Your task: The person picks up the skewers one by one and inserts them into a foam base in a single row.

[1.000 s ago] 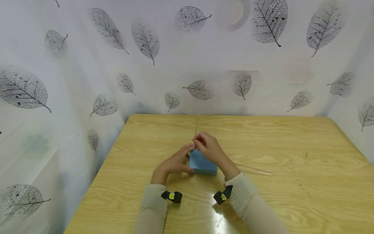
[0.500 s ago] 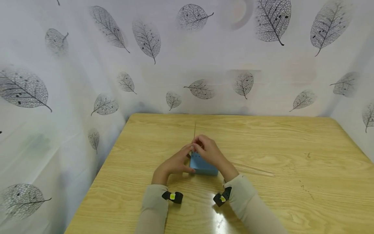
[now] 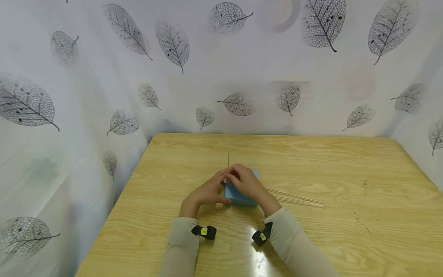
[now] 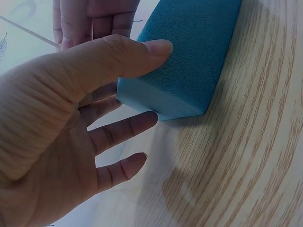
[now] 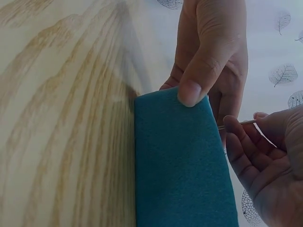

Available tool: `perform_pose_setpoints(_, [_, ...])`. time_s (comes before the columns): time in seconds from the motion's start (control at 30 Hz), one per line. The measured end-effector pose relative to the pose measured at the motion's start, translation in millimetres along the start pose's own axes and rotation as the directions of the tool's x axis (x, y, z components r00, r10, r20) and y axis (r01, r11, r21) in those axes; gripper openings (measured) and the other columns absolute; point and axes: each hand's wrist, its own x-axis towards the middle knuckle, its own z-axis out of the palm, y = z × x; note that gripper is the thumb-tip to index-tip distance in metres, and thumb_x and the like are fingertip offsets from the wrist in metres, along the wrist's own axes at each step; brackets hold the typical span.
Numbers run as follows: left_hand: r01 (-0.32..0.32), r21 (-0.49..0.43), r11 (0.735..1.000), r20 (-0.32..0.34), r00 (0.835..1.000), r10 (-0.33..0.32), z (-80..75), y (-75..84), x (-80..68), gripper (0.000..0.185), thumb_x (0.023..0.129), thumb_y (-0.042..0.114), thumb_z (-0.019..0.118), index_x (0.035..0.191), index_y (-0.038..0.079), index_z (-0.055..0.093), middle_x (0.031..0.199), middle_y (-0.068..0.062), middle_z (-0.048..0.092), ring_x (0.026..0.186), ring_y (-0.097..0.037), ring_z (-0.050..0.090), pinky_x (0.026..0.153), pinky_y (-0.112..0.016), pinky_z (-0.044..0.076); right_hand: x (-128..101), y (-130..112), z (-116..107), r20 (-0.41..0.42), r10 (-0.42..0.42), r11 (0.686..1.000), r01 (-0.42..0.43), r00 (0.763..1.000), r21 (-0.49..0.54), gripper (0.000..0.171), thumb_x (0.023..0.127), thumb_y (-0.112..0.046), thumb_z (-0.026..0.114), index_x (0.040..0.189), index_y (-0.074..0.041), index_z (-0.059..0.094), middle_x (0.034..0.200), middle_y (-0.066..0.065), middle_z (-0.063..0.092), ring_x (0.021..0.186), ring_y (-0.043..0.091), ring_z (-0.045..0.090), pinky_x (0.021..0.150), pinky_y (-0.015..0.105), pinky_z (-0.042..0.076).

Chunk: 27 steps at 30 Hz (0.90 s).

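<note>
The thin, brittle wooden skewer is pinched low by the right hand; the light, soft foam block is clasped by the left hand.

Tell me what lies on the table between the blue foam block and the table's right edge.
In the head view, a loose bundle of thin wooden sticks lies just right of the blue foam block; beyond them the table is bare wood.

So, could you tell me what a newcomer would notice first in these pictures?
Probably the blue foam block near the middle of the wooden table, gripped at its side by the left hand. Above it the right hand pinches a thin stick standing upright. More sticks lie flat on the table to the block's right.
</note>
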Motion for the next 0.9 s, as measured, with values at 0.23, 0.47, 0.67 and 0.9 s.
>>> perform_pose_setpoints(0.23, [-0.022,0.005,1.000,0.003,1.000,0.022,-0.9,1.8,0.6,0.092,0.074,0.018,0.075,0.144,0.026,0.015,0.143,0.006,0.022,0.114,-0.016,0.041,0.096,-0.033,0.037,1,-3,-2,0.012,0.010,1.000,-0.010,1.000,-0.019,0.015,0.093,-0.014,0.050,0.088,-0.003,0.059,0.080,0.004,0.059,0.068,0.009,0.054,0.058,0.024,0.045])
perform_pose_setpoints(0.47, [-0.015,0.014,1.000,0.000,1.000,0.015,1.0,1.3,0.1,0.094,0.074,0.020,0.075,0.145,0.021,0.014,0.145,0.002,0.021,0.113,-0.018,0.042,0.097,-0.035,0.036,-1,-1,-2,0.001,-0.012,0.998,0.012,1.000,-0.061,0.014,0.091,-0.013,0.052,0.087,-0.003,0.060,0.079,0.001,0.059,0.065,0.009,0.050,0.056,0.023,0.042])
perform_pose_setpoints(0.67, [0.000,0.010,1.000,0.001,1.000,0.000,1.4,4.0,-1.2,0.093,0.073,0.020,0.076,0.145,0.021,0.017,0.145,0.002,0.022,0.113,-0.019,0.043,0.096,-0.036,0.037,-4,0,-5,0.007,0.018,0.999,-0.018,1.000,-0.042,0.013,0.092,-0.016,0.052,0.092,-0.007,0.062,0.084,0.000,0.061,0.070,0.008,0.052,0.061,0.023,0.046])
perform_pose_setpoints(0.9, [0.006,0.058,0.998,0.004,1.000,-0.006,0.3,5.8,-1.3,0.086,0.074,0.020,0.074,0.142,0.008,0.024,0.150,-0.008,0.012,0.115,-0.024,0.043,0.098,-0.041,0.035,-8,3,-17,-0.013,0.087,0.996,-0.087,0.996,-0.007,0.015,0.091,-0.014,0.053,0.098,-0.005,0.062,0.087,0.004,0.063,0.076,0.010,0.057,0.066,0.026,0.048])
